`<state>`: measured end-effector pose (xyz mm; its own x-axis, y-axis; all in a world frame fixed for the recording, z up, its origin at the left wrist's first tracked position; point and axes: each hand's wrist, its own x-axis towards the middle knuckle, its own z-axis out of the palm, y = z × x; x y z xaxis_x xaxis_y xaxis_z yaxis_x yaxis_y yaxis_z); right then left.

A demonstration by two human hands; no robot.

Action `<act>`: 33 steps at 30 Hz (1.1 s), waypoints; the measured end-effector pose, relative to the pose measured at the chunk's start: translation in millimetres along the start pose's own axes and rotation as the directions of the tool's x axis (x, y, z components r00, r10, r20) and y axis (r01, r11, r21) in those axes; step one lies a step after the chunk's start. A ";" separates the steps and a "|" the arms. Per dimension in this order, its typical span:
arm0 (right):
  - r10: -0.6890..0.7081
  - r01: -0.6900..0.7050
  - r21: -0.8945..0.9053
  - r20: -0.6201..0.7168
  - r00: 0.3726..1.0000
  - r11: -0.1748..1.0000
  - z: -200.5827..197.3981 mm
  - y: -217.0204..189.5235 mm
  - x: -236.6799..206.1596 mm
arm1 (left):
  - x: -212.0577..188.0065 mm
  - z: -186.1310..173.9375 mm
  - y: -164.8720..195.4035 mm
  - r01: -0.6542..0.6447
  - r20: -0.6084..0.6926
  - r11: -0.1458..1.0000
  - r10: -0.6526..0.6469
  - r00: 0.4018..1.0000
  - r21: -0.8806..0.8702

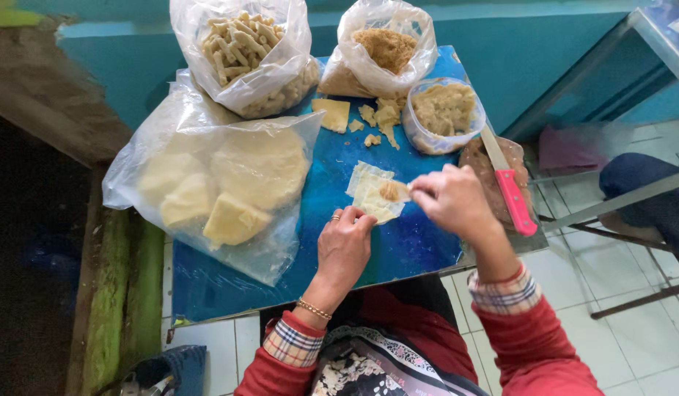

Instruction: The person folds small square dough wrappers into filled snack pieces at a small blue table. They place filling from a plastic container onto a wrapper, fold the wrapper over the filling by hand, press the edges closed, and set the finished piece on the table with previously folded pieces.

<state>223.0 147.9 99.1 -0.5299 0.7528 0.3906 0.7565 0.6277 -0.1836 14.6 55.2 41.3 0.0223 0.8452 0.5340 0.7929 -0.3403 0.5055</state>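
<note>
A pale square wrapper sheet (370, 192) lies on the blue table (310, 227) with a small lump of brown filling (388, 191) on it. My left hand (344, 246) rests on the table with its fingertips on the wrapper's lower left edge. My right hand (451, 198) pinches a thin utensil whose tip touches the filling. A clear tub of pale filling (443, 114) stands just behind, with a pink-handled knife (509, 187) lying to its right.
A large bag of pale yellow blocks (222, 183) fills the table's left side. Bags of rolled pieces (246, 51) and brown crumbs (383, 51) stand at the back. Loose wrapper scraps (369, 116) lie between them. A metal frame (618, 198) stands right.
</note>
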 end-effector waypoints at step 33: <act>-0.214 0.203 -0.225 -0.024 0.977 0.953 13.8 -10.6 -0.9 | 14.7 -13.4 2.6 -0.124 0.117 0.991 0.116 0.986 0.056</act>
<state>210.1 143.3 88.3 -0.6701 0.5964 0.4420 0.6996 0.7064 0.1074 8.8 61.2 59.6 0.1857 0.8423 0.5060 0.8169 -0.4185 0.3968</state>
